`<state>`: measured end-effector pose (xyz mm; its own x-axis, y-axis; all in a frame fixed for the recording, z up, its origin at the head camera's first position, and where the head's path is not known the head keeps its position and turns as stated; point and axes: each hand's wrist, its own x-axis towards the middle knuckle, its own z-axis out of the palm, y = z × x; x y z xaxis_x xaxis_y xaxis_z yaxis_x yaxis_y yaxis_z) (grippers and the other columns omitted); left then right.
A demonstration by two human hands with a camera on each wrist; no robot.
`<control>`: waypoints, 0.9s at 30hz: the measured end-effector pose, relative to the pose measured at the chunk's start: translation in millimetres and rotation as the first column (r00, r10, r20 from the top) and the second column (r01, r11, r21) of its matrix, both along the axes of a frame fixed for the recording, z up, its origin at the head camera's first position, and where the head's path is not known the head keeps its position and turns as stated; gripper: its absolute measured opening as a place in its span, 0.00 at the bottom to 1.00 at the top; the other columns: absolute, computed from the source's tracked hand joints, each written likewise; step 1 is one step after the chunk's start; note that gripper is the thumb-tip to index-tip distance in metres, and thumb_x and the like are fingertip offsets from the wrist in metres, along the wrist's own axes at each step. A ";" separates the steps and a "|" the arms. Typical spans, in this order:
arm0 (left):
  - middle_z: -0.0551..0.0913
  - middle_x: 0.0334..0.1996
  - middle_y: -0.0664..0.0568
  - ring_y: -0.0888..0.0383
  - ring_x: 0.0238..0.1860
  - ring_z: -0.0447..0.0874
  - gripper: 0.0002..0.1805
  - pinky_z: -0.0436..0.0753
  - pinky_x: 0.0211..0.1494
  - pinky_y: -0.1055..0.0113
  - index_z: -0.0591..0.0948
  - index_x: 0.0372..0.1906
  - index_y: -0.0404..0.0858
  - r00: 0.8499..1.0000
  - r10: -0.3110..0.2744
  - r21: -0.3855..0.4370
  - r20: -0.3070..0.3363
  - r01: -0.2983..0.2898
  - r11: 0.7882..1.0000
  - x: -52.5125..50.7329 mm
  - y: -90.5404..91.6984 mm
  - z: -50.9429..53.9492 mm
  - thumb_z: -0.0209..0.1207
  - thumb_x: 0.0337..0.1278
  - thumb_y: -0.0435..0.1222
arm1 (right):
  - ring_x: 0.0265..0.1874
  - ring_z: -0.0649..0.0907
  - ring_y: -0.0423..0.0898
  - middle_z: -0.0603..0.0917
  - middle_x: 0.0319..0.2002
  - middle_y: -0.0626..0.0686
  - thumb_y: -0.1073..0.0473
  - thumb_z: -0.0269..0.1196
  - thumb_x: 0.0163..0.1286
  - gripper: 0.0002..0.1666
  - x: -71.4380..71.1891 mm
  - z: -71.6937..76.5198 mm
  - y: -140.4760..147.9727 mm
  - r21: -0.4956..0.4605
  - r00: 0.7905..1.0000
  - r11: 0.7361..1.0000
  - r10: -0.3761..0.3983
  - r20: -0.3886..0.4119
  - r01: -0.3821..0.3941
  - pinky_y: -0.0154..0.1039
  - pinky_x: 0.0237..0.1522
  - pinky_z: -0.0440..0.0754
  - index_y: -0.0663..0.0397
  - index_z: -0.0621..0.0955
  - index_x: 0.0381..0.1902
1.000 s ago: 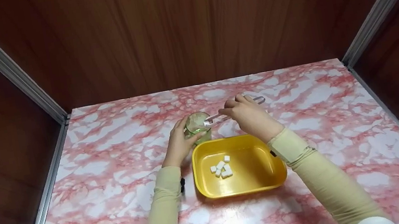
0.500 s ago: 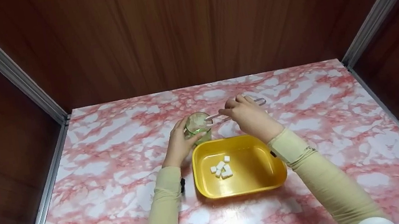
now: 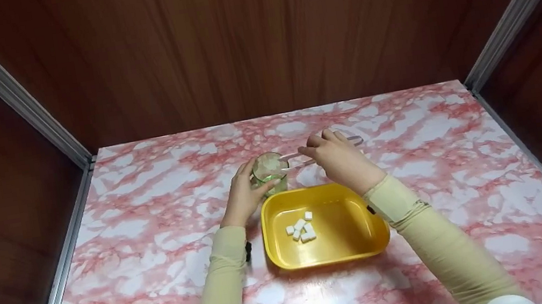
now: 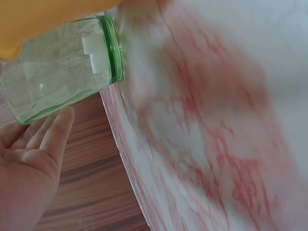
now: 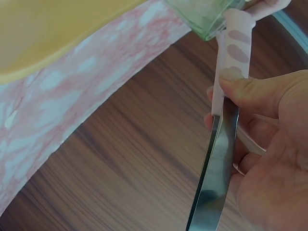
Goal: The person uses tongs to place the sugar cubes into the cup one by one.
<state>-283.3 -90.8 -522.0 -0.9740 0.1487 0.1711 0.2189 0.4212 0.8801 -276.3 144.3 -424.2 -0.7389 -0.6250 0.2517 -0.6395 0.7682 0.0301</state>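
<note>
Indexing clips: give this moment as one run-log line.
left hand: holds green jar | right hand: holds parted tongs at jar mouth | white cubes: in jar and yellow container

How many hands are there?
2: the left hand holds the green jar, and the right hand holds pink-tipped tongs by the jar's mouth. No others show.
</note>
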 end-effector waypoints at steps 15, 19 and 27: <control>0.69 0.62 0.40 0.48 0.62 0.69 0.43 0.75 0.62 0.65 0.62 0.71 0.32 1.000 0.008 -0.010 -0.014 -0.008 1.000 0.7 0.3 -0.3 0.69 0.52 0.42 | 0.40 0.72 0.55 0.80 0.45 0.55 0.73 0.65 0.61 0.26 5.4 -2.0 6.0 -0.040 1.000 0.999 -0.004 0.022 0.005 0.48 0.44 0.76 0.54 0.80 0.57; 0.69 0.62 0.39 0.48 0.62 0.69 0.44 0.75 0.62 0.64 0.62 0.70 0.32 1.000 0.012 -0.032 -0.015 -0.013 0.999 0.1 0.3 -0.5 0.69 0.52 0.43 | 0.41 0.72 0.54 0.79 0.47 0.55 0.72 0.66 0.61 0.26 9.7 -1.7 9.2 -0.043 0.999 0.999 -0.010 0.041 0.012 0.48 0.44 0.76 0.54 0.80 0.58; 0.69 0.62 0.38 0.46 0.63 0.68 0.43 0.75 0.62 0.64 0.63 0.70 0.31 1.000 0.005 -0.015 -0.027 -0.005 1.000 0.2 0.4 -0.7 0.69 0.52 0.42 | 0.39 0.72 0.54 0.79 0.47 0.55 0.73 0.65 0.60 0.26 23.0 -3.4 17.6 -0.069 1.000 0.997 0.030 0.007 -0.029 0.49 0.45 0.74 0.55 0.80 0.57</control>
<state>-283.1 -90.4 -522.7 -0.9698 0.1463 0.1952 0.2403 0.4356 0.8675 -253.2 161.9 -427.5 -0.7226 -0.6279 0.2892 -0.6620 0.7490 -0.0278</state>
